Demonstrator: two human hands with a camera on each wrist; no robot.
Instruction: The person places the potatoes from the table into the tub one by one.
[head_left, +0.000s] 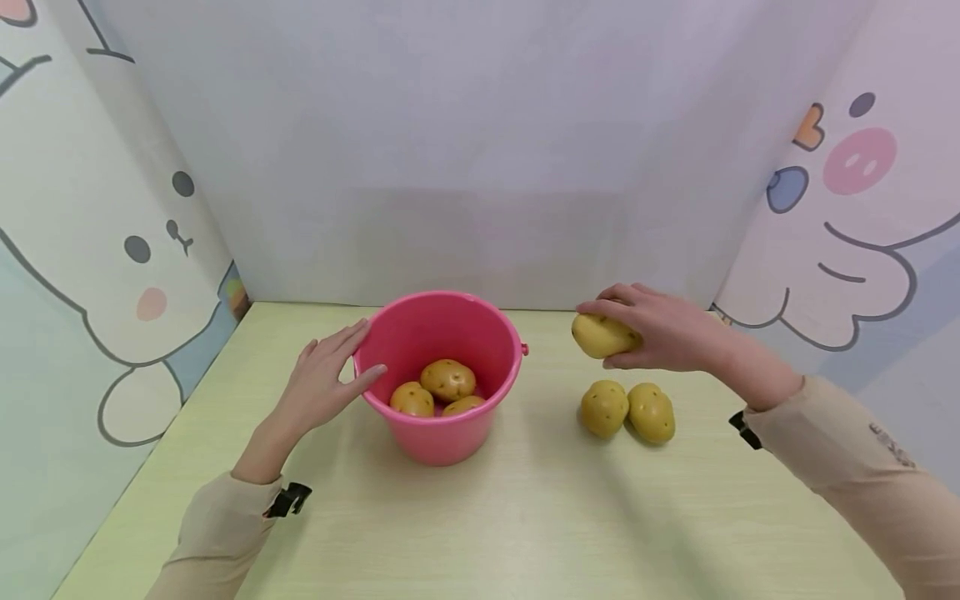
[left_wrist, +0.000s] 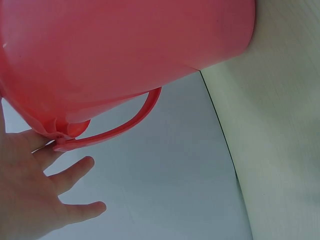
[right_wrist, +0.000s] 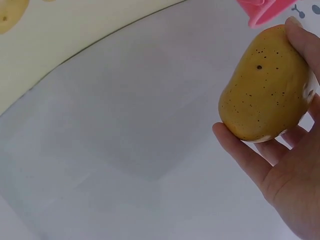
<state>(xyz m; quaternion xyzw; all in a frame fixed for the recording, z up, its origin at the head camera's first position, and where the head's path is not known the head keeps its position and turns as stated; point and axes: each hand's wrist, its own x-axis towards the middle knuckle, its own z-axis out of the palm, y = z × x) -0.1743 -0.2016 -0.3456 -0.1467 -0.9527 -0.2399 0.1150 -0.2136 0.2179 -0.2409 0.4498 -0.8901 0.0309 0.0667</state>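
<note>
A pink bucket [head_left: 442, 437] stands on the table with three potatoes [head_left: 447, 380] inside it. My left hand [head_left: 327, 379] touches the left side of its rim, the thumb reaching over the opening. In the left wrist view the fingers [left_wrist: 72, 176] spread out straight beside the bucket's handle [left_wrist: 117, 131]. To the right of the bucket my right hand [head_left: 663, 332] grips a yellow potato [head_left: 603, 336] in the air, thumb and fingers around it, as the right wrist view also shows. Nearer to me, two more potatoes [head_left: 604, 408] lie side by side on the table.
The pale wooden table [head_left: 540, 533] ends at a light grey backdrop [head_left: 480, 167]. Side panels with cartoon animals [head_left: 862, 250] flank it left and right. A small peg [head_left: 525, 349] sticks out from the bucket's right rim.
</note>
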